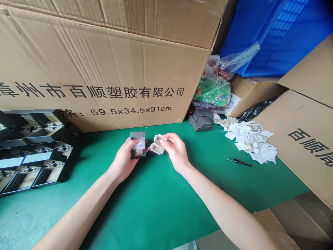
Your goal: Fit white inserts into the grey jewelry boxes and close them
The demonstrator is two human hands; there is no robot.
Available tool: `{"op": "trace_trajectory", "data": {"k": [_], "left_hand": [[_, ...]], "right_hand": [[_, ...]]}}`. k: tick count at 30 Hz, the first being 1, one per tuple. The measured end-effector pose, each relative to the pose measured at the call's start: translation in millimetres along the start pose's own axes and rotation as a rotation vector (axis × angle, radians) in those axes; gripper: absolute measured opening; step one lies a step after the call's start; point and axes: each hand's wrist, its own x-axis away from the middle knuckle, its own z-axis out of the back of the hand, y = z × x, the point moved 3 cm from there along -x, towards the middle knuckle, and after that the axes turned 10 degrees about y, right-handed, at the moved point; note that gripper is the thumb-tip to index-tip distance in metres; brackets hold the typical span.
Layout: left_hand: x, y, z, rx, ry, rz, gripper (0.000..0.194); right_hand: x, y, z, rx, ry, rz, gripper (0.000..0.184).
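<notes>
My left hand [123, 157] is closed around a small dark grey box [137, 135] that stands open, its lid tipped back. A white lining shows in the lid, and a pale square piece lies in the dark lower half. Between the thumb and fingers of my right hand [177, 151] is a small off-white folded insert [157, 145], its hollow side facing me. The insert is just right of the box, apart from it. Both are held over the green table [156, 201].
Stacked open dark boxes [33, 149] stand at left. A large carton [104, 66] rises behind. To the right are closed grey boxes [201, 121], a heap of white inserts [253, 140], tweezers [238, 160], bagged items [214, 89], a blue crate [260, 38] and another carton [307, 139].
</notes>
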Motion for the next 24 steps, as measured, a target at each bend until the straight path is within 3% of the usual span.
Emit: {"op": "trace_trajectory", "data": {"k": [4, 13, 16, 19, 22, 24], "left_hand": [[-1.3, 4.1, 3.3, 0.032, 0.045, 0.043, 0.024], [3.7, 8.4, 2.4, -0.148, -0.094, 0.019, 0.029], [3.9, 12.1, 2.1, -0.268, -0.204, -0.107, 0.021], [6.1, 15.6, 0.9, -0.542, -0.319, -0.261, 0.032], [8.2, 17.4, 0.3, -0.672, -0.336, -0.348, 0.046], [10.5, 18.4, -1.1, -0.725, -0.345, -0.407, 0.045]], "right_hand": [[0.8, 1.0, -1.4, -0.035, -0.004, -0.058, 0.029], [-3.0, 0.1, 1.9, -0.028, 0.014, -0.081, 0.028], [-4.6, 0.3, 3.7, 0.006, 0.037, -0.048, 0.029], [-5.6, 1.7, 5.1, 0.049, 0.055, -0.008, 0.03], [-6.1, 2.3, 5.9, 0.059, 0.064, 0.041, 0.032], [-6.1, 1.8, 6.3, 0.064, 0.072, 0.08, 0.03]]}}
